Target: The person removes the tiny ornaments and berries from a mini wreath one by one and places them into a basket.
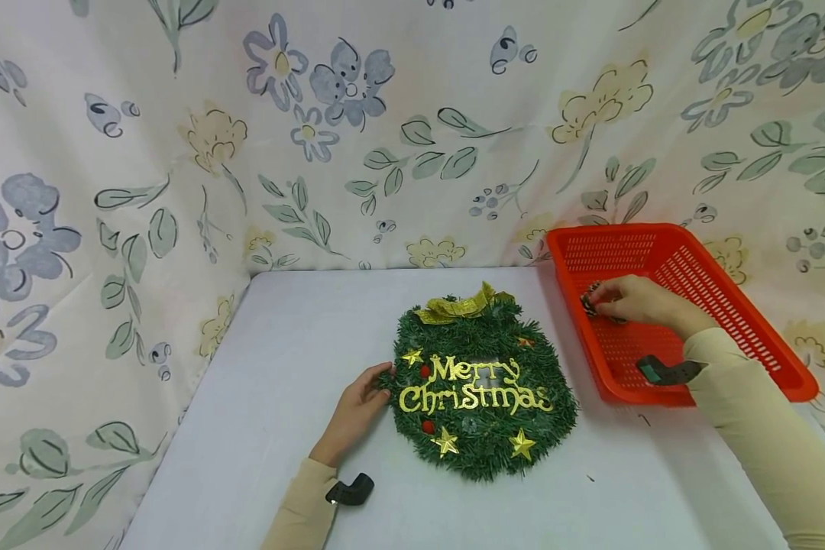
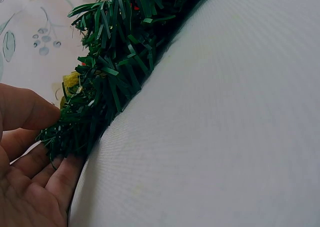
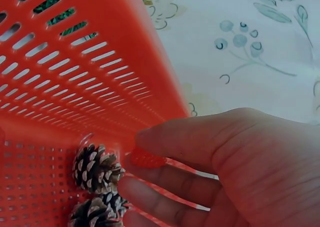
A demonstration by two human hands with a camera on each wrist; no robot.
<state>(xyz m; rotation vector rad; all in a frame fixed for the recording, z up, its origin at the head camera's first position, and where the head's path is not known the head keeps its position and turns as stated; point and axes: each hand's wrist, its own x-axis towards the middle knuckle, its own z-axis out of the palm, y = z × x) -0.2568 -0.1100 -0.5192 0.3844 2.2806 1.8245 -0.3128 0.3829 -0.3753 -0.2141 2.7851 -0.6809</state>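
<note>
A green Christmas wreath [image 1: 484, 458] lies flat on the white table, with gold "Merry Christmas" lettering [image 1: 477, 399], gold stars, red balls and a gold bow. My left hand [image 1: 354, 409] holds its left edge; in the left wrist view the thumb [image 2: 30, 109] lies over the greenery and the fingers reach beneath it. Inside the red basket, my right hand [image 1: 635, 298] reaches toward several pine cones. The right wrist view shows one pine cone [image 3: 95, 169] and another [image 3: 94, 214] beside the fingertips, with thumb and fingers apart.
The slotted red basket [image 1: 763, 325] stands to the right of the wreath, its near wall close to my right wrist. Floral cloth [image 1: 399, 206] hangs behind and to the left of the white table [image 1: 289, 336]. Small dark scraps lie on the table's right part.
</note>
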